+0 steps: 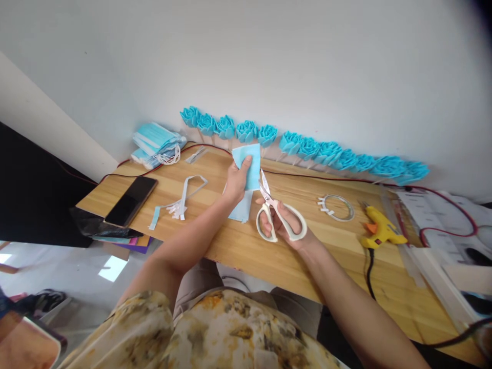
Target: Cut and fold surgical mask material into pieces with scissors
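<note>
The left hand (pixel 237 180) pinches the sheet (pixel 253 173), likely steadying its edge beside scissors (pixel 266 196) the right hand (pixel 283 232) grips.

I could read no text, label, brand, number or sign anywhere in my view. On the yellow glue gun (pixel 384 228) at the right, I saw a small red patch and dark marks on the body, too small to make out as letters. The white panel (pixel 432 215) beyond it bore short dark marks, which were too blurred for me to tell whether they were print. The screen of the phone (pixel 131 201) was dark and gave me nothing to read, and I could make out no lettering on the scissors (pixel 267 197) I held.
</note>
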A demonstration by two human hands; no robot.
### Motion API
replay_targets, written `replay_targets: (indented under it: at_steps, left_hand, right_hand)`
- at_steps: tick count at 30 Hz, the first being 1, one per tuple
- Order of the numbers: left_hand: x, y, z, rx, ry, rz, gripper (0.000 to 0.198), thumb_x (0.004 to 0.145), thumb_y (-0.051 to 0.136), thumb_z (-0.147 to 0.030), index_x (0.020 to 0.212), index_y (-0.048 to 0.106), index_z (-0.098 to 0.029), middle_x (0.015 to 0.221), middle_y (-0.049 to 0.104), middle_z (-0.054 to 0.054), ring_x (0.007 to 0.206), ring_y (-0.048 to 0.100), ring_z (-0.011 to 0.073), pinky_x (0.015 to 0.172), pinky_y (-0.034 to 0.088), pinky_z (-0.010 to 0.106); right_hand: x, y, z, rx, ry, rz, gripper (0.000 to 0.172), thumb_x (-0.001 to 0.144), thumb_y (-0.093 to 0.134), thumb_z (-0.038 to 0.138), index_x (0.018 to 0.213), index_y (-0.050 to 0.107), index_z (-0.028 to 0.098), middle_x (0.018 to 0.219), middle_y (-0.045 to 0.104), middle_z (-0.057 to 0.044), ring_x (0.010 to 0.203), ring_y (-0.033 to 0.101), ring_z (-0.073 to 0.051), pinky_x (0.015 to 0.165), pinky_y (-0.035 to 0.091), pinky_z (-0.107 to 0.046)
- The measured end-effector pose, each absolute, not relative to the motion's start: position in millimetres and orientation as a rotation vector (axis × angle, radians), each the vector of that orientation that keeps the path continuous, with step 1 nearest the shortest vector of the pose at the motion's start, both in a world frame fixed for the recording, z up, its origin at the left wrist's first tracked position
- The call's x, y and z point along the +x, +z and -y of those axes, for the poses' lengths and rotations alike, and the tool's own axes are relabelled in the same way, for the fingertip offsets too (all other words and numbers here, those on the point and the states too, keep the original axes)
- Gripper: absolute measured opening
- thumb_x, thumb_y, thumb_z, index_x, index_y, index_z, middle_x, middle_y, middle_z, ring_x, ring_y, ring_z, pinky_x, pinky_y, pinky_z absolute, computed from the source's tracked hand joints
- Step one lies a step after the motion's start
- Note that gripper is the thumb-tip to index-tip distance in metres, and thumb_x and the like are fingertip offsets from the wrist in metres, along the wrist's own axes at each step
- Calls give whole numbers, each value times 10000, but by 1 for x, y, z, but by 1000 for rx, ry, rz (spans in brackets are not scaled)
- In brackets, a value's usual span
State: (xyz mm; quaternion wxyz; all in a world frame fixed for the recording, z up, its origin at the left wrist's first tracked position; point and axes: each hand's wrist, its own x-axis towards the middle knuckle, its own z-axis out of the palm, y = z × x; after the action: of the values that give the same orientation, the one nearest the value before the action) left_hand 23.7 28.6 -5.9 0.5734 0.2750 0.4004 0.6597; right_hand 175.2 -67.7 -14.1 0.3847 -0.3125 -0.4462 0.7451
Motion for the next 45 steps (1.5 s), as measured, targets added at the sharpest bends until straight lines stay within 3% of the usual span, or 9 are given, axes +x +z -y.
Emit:
replay_targets:
  at_steps: [11, 20, 31, 39, 45]
  left_hand:
    - [30, -26, -30, 769, 1566, -959, 373, 842, 726, -510, 774, 552, -188, 656, 562, -28, 581, 487, 95, 598, 417, 224]
    - [29, -18, -28, 725, 1593, -1052, 291, 882, 680, -474, 874, 627, -187, 753, 653, 11, 693, 601, 142, 708, 472, 258]
    - [32, -19, -24, 767, 1581, -1016, 338, 863, 695, -506, 835, 592, -185, 708, 603, -11, 619, 541, 116, 643, 453, 243]
    - [35, -17, -17, 784, 1541, -1068, 325, 865, 696, -494, 808, 600, -189, 679, 592, -13, 679, 578, 135, 688, 450, 242]
    - [35, -21, -20, 752, 1551, -1098, 332, 875, 681, -508, 891, 626, -181, 733, 632, 7, 758, 616, 152, 726, 466, 243]
  right_hand:
    - [171, -17, 72, -757, 1888, 1103, 530, 870, 640, 662, 1140, 641, 205, 655, 600, 18, 530, 555, -150, 463, 447, -274]
    - [165, -13, 73, -717, 1898, 1050, 512, 831, 693, 658, 1086, 645, 217, 661, 614, 24, 529, 567, -143, 467, 459, -267]
    - [168, -16, 71, -753, 1910, 1039, 539, 811, 711, 660, 1096, 660, 205, 732, 641, 7, 566, 581, -136, 500, 495, -267]
    - [167, -17, 70, -744, 1896, 1045, 534, 801, 706, 667, 1075, 651, 212, 733, 649, -2, 574, 593, -152, 497, 493, -280]
    - [166, -14, 70, -766, 1888, 1024, 536, 788, 704, 683, 1049, 650, 218, 745, 661, -9, 565, 578, -147, 499, 486, -280]
